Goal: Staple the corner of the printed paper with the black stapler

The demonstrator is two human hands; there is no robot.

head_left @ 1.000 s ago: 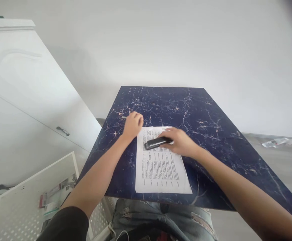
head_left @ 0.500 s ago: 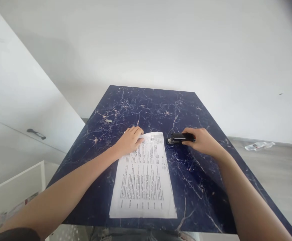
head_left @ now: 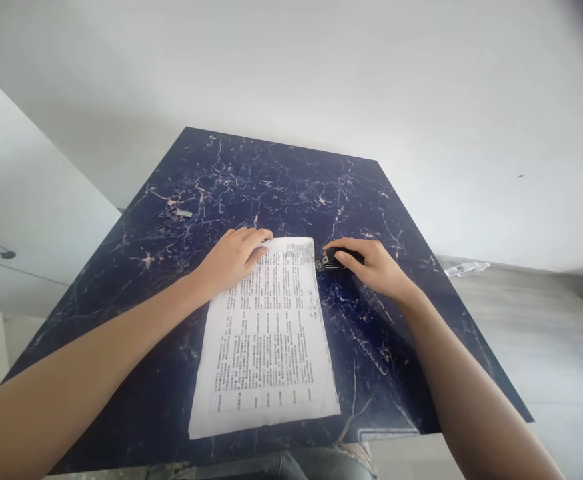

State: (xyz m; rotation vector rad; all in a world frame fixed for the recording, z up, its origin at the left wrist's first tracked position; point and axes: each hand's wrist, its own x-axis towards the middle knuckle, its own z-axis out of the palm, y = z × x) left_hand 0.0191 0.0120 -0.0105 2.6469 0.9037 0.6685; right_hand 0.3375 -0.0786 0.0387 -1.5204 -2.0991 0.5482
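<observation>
Printed white sheets point(head_left: 266, 347) lie in a stack on the dark blue marbled table point(head_left: 281, 180), with handwriting near their right edge. My left hand point(head_left: 239, 257) is closed on the far left corner of the sheets, thumb on top and fingers at the far edge. Close to their far right corner, my right hand point(head_left: 366, 263) grips a black stapler point(head_left: 329, 259) from above. The stapler's front end is at the right edge of the sheets; whether paper is between its jaws cannot be made out.
A small pale strip point(head_left: 184, 213) lies on the table at the far left. On the floor to the right is a clear plastic wrapper point(head_left: 466, 269). White walls stand behind, and a white cabinet point(head_left: 31, 200) with a dark handle is at the left.
The view has shifted. The stapler has come closer to the right edge of the sheets, and my right hand now wraps over its top. My left hand stays on the far left corner.
</observation>
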